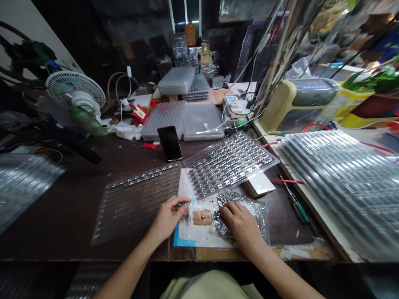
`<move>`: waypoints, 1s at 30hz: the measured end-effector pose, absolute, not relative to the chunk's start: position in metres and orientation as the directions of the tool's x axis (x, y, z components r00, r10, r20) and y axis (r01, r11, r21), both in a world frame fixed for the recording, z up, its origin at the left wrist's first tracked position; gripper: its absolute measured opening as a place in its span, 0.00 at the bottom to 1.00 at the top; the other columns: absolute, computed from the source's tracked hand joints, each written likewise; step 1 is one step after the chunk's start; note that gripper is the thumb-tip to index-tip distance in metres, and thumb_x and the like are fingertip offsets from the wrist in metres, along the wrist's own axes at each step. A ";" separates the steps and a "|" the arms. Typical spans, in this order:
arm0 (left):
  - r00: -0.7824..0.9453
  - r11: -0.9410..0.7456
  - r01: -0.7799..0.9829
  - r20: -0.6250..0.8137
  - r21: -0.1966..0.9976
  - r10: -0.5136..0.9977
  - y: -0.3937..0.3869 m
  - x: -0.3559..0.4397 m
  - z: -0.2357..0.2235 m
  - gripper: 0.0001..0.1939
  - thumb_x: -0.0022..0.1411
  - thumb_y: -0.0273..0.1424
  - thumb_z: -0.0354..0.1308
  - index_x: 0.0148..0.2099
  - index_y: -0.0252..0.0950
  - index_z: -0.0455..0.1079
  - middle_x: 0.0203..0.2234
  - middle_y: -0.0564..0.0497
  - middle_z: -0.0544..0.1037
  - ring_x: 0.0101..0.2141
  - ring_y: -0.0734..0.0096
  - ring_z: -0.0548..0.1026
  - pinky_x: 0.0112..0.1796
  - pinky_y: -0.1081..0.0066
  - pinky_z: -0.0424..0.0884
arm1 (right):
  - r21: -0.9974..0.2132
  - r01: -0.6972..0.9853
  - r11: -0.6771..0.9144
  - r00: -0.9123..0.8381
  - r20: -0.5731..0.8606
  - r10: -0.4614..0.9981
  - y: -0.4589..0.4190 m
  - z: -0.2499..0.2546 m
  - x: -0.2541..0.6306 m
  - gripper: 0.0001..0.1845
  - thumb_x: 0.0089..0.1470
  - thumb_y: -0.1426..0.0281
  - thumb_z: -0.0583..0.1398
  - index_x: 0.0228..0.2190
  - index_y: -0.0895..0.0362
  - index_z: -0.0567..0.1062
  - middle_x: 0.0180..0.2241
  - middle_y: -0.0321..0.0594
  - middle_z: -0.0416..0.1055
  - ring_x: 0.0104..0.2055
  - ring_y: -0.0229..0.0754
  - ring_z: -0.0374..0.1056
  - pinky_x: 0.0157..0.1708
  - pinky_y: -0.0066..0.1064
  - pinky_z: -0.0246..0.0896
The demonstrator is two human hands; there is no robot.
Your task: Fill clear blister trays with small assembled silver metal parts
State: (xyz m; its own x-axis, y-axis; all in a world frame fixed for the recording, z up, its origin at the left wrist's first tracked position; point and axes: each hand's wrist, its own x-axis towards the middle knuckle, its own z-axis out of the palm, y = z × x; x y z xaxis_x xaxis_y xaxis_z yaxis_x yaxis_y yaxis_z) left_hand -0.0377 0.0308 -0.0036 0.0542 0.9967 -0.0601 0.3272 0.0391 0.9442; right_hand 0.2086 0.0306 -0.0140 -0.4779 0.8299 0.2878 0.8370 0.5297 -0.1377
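Note:
My left hand (167, 219) is over the left edge of a white sheet with blue borders (184, 241), thumb and index finger brought together; what they pinch, if anything, is too small to make out. Just right of it, a small orange-brown block (202, 217) with a dark spot in its middle lies on the sheet. My right hand (241, 222) rests on a clear bag of small shiny metal parts (260, 211), its fingers curled down among them, so the tips are partly hidden. Behind my hands a clear ridged tray (230, 162) carries many rows of metal parts.
On the left lies another clear tray (137, 203) with parts along its far edge. A phone (169, 143) stands upright behind it. Stacked trays (346, 178), a green-handled screwdriver (297, 203) and a small white-topped box (260, 184) are on the right. A fan (76, 91) stands back left.

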 end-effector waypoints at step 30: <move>0.177 -0.296 0.673 0.241 0.678 0.954 0.009 0.005 -0.012 0.07 0.59 0.28 0.58 0.39 0.40 0.76 0.30 0.49 0.75 0.33 0.67 0.75 0.35 0.69 0.72 | -0.573 0.680 0.457 -0.283 0.370 0.885 0.032 -0.002 0.204 0.09 0.57 0.74 0.53 0.34 0.54 0.72 0.32 0.40 0.70 0.35 0.41 0.68 0.35 0.30 0.63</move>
